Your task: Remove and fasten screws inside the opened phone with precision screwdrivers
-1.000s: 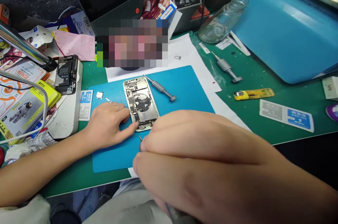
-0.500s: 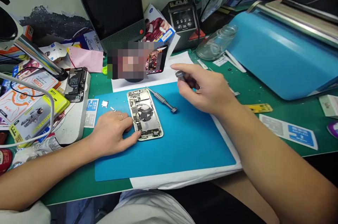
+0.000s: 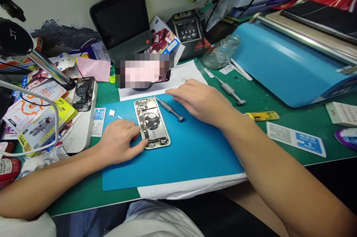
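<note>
An opened smartphone (image 3: 153, 121), its inner parts bare, lies on the blue mat (image 3: 178, 162). My left hand (image 3: 117, 140) rests at its lower left, thumb and curled index finger against the edge, holding it. To the right of the phone lies a grey precision screwdriver (image 3: 169, 108). My right hand (image 3: 195, 101) hovers close to this screwdriver, index finger stretched out and no tool visible in it; its lower fingers are partly hidden. Beyond that hand, a second screwdriver (image 3: 230, 90) lies on the green table. Small metal pieces (image 3: 112, 112) sit left of the phone.
A phone-part assembly on a white block (image 3: 83, 129), battery boxes (image 3: 47, 123) and a lamp (image 3: 50, 66) crowd the left. At the back stand a dark screen (image 3: 119, 17) and a glass jar (image 3: 221, 51). A yellow strip (image 3: 263, 115) lies right.
The screwdriver that was in my right hand now lies on the green table to the right. That hand has moved toward the other screwdriver. My left hand stays at the phone.
</note>
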Action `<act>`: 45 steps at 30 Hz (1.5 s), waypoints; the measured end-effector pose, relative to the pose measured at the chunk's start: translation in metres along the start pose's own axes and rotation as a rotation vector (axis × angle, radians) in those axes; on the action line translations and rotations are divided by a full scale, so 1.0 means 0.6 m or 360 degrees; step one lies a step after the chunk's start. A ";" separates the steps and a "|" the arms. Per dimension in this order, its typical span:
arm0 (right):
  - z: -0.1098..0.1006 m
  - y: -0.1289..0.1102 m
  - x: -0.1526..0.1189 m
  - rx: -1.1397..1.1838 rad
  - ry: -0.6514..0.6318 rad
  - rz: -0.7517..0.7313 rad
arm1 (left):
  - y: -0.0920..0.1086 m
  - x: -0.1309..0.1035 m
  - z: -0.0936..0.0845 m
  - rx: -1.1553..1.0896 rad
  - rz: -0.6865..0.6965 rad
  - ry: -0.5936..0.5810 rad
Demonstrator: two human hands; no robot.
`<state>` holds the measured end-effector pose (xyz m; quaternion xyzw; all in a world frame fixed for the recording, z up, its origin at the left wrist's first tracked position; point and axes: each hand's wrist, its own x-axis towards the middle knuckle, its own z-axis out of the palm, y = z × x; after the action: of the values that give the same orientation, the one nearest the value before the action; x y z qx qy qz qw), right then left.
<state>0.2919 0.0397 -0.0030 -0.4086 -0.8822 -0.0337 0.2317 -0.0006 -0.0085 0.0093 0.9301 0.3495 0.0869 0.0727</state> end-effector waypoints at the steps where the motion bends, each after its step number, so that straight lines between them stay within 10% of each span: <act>1: 0.000 -0.001 0.000 -0.0014 -0.0009 -0.0026 | 0.000 0.001 0.000 -0.0004 -0.0002 -0.0006; 15: 0.009 0.030 -0.006 0.0261 -0.0264 -0.0068 | 0.000 0.006 -0.002 -0.0011 -0.0003 0.0003; 29: -0.005 0.008 -0.006 0.0335 -0.0066 -0.0127 | 0.002 0.010 -0.008 0.0078 0.0079 0.0039; 36: 0.004 -0.017 -0.008 0.0159 -0.0124 -0.0270 | 0.045 -0.014 -0.021 0.0392 0.0540 0.0514; 45: 0.004 -0.045 -0.012 -0.0092 -0.0209 -0.0279 | 0.079 -0.043 -0.010 0.0398 0.0566 0.0415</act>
<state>0.2753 0.0175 -0.0049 -0.3377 -0.9265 -0.0526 0.1577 0.0093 -0.0609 0.0213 0.9596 0.1948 0.1737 -0.1052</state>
